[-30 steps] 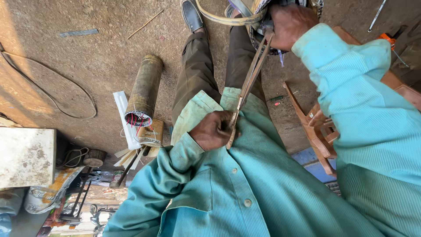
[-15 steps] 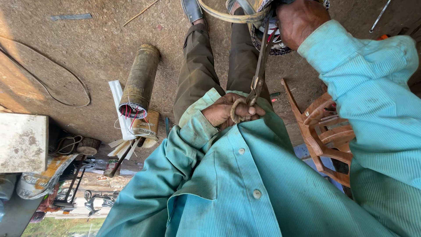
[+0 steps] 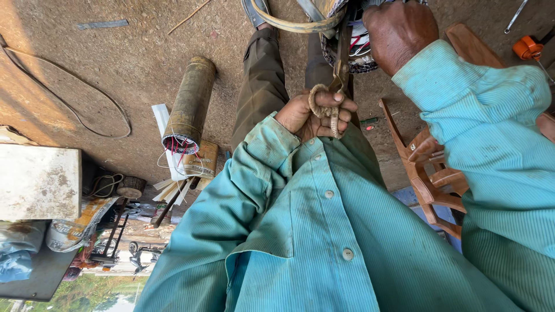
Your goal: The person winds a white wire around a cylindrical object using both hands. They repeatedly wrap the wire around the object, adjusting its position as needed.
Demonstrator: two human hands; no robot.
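**A:** Head view first. What is my left hand doing?

**B:** Your left hand (image 3: 315, 115) is sitting at the centre of the frame, just above your teal shirt (image 3: 324, 231). Its fingers are clenching around the end of a tan cord (image 3: 342, 63), which is looping over your thumb and running straight up toward the top edge.

**A:** And the right?

**B:** Your right hand (image 3: 400, 33) is showing at the top, right of centre, pressing down on a round wound part with red and white wires (image 3: 354, 55). Its fingers are curling over that part, but they are hidden behind the back of the hand, so I cannot tell how tightly you are gripping.

**A:** Where is the cord going?

**B:** It is rising from your left fist, staying taut, and passing just beside the wound part. A pale curved band (image 3: 289, 24) is arcing across the top of the frame to its left.

**A:** What else is lying around me?

**B:** A brass-coloured cylinder (image 3: 191, 104) with wires spilling from its open end is lying on the dirt floor (image 3: 115, 58), left of centre. A wooden chair (image 3: 430, 173) is standing at the right, under your right sleeve. An orange-handled tool (image 3: 527, 47) is showing at the upper right corner.
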